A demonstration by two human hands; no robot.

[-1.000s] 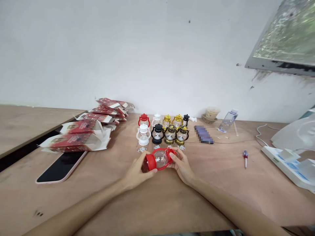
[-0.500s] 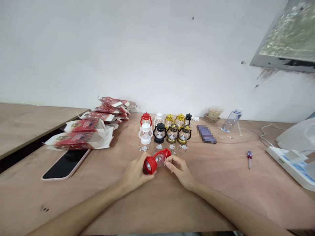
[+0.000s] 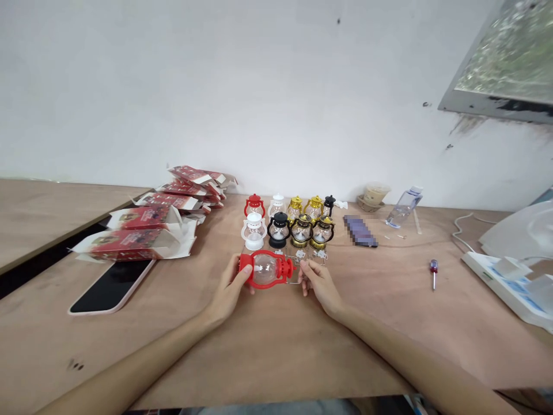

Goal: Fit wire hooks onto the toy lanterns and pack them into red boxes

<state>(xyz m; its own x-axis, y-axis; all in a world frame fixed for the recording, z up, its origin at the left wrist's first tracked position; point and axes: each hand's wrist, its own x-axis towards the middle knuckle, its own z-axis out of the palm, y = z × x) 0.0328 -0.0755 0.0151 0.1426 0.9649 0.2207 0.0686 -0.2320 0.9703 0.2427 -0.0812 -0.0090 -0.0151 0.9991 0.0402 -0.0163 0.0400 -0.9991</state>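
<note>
A small red lantern with a clear globe lies sideways in the air in front of me, its top pointing right. My left hand is closed round the lantern's base. A thin wire handle runs from the lantern's top to my right hand, whose fingers pinch its end. Just behind stand two rows of small lanterns, among them a white lantern, a black lantern and a bronze lantern. In front of these lie loose wire handles, partly hidden by the held lantern.
Flattened red boxes are piled at left, over a phone. To the right are a pixelated dark item, a cup, a water bottle, a screwdriver and a white power strip.
The red lantern has turned from tilted, base toward me, to level and side-on. My right hand has shifted slightly right, away from the lantern's top, with the wire handle drawn outward.
</note>
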